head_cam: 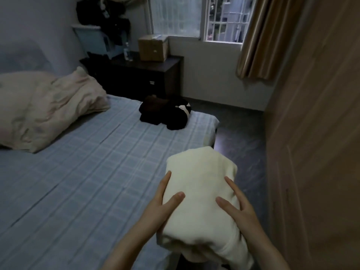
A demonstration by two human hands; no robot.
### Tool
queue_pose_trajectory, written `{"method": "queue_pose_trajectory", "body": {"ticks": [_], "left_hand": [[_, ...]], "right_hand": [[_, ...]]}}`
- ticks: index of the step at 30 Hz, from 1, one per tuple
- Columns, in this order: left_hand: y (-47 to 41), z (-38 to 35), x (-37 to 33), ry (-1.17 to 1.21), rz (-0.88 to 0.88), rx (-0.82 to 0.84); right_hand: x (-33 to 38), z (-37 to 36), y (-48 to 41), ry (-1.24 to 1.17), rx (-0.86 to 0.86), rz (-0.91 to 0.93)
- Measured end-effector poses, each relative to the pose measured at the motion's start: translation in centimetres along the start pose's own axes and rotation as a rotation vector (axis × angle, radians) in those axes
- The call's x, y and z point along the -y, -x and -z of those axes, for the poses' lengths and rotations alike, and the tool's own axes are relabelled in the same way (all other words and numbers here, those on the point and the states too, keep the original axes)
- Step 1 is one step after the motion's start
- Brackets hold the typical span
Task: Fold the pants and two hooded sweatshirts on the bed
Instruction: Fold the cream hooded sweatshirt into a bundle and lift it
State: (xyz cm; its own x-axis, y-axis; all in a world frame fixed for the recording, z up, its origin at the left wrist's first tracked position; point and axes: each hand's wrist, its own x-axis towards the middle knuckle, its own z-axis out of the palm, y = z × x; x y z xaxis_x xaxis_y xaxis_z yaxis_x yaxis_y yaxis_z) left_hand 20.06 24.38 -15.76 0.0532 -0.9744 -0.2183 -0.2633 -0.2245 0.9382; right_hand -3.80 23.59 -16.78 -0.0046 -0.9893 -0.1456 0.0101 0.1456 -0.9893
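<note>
The left hand (165,203) and right hand (240,208) cradle the folded cream sweatshirt (200,184) over the near edge of the bed (87,172), fingers (231,185) spread along its sides; lower it flat with even pressure so the folds hold

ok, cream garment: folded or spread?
Folded: the cream garment is a compact, layered bundle held between the left hand and right hand, over the bed edge.

Head cam, single wide view: looks fwd & down across the bed (87,172) toward the window (224,18), bed close below.
</note>
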Motion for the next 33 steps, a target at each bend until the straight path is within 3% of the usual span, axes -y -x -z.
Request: {"method": "queue_pose_trajectory", "body": {"ticks": [9,17,25,33], "left_hand": [[-14.7,-10.0,-6.8,0.005,0.068,-0.118],[-28.6,-13.3,-8.3,0.014,0.168,-0.18],[-50.7,-12.4,-7.6,0.041,0.161,-0.114],[-74.7,-10.4,-7.5,0.116,0.241,0.076]], "right_hand": [[4.2,10.1,-19.5,0.092,0.15,-0.042],[2.8,13.1,-35.7,0.113,0.241,-0.117],[0.3,11.1,-56.6,0.089,0.177,-0.14],[-1.7,8.2,-76.6,0.068,0.069,-0.188]]}}
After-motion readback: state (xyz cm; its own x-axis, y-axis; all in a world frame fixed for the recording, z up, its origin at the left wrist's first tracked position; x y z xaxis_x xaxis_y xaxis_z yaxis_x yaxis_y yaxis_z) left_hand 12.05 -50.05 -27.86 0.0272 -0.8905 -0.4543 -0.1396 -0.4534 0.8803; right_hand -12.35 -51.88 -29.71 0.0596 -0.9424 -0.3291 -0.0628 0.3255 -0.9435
